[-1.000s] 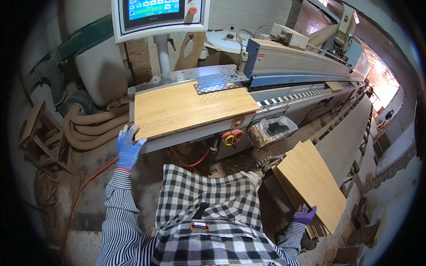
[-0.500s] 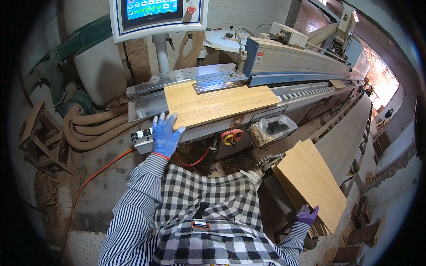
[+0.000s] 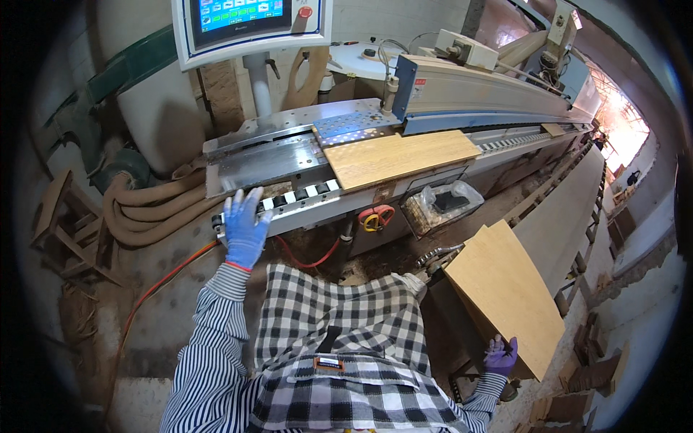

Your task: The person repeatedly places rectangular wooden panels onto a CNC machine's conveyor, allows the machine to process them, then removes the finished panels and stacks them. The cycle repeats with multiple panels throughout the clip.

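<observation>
My left hand (image 3: 247, 227), in a blue glove, is open with its fingers spread. It is at the left end of a row of black and white rollers (image 3: 299, 196) along the machine's front edge. To the right of it, a wood-grain board (image 3: 404, 157) lies on the machine, its back edge by the perforated blue plate (image 3: 354, 126). In a purple glove, my right hand (image 3: 499, 356) is low on the right, at the edge of a stack of fanned boards (image 3: 505, 292). Its fingers look apart, with the tips against the boards' edge.
A control screen (image 3: 242, 16) with a red button stands at the back left. The machine's long beam (image 3: 491, 94) runs away to the right. Below its front hang red-handled and yellow-handled tools (image 3: 377, 218) beside a clear bin (image 3: 442, 209). Brown hoses (image 3: 155, 213) and a wooden stool (image 3: 68, 227) are at left.
The board on the machine has slid right, exposing the rollers and metal bed. My left hand has come off the board and moved left. The right hand stays by the stack, its fingers slightly shifted.
</observation>
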The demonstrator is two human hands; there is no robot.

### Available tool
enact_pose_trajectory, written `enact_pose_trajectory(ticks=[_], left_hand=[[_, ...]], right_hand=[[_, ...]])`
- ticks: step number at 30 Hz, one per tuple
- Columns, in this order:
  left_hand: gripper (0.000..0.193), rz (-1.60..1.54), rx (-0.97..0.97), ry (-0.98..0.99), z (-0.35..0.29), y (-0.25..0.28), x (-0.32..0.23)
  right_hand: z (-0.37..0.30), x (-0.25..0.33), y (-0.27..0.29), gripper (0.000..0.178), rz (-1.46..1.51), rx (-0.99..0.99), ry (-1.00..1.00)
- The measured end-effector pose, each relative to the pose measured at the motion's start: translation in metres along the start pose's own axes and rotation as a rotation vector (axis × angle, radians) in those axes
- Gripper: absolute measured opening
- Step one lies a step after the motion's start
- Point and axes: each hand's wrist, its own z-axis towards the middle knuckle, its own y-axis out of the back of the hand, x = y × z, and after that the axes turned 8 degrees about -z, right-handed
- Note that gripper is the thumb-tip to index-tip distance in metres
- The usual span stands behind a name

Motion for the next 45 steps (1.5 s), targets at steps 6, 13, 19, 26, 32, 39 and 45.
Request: enact_pose_trajectory(ticks=[6,13,19,26,32,39,45], left_hand=[[0.050,0.141,-0.145,0.116,-0.052,0.036,0.045],[0.050,0.028,-0.109,0.300,-0.097,0.047,0.044],[0.064,-0.180,0.080,0.061,-0.107,0.061,-0.031],[0.074,0.112,0.086,-0.139,-0.107,0.086,-0.033],[0.062,0.099,-0.004,-0.012,-0.106,0.094,0.011],[0.059,0.079,-0.062,0.114,-0.073,0.085,0.041],[0.058,0.050,-0.075,0.138,-0.042,0.068,0.074]], right_hand=[[0.005,-0.003,0.007,0.021,-0.091,0.142,0.151],[-0.041,-0.007,-0.074,0.024,-0.083,0.360,0.156],[-0.060,-0.051,-0.192,0.030,-0.054,0.824,-0.249],[-0.119,-0.136,-0.326,0.035,-0.119,1.004,-0.368],[-0.142,-0.184,-0.391,0.032,-0.164,1.256,-0.633],[-0.129,-0.223,-0.442,0.043,-0.191,1.265,-0.812],[-0.074,-0.191,-0.391,0.037,-0.722,1.378,0.721]])
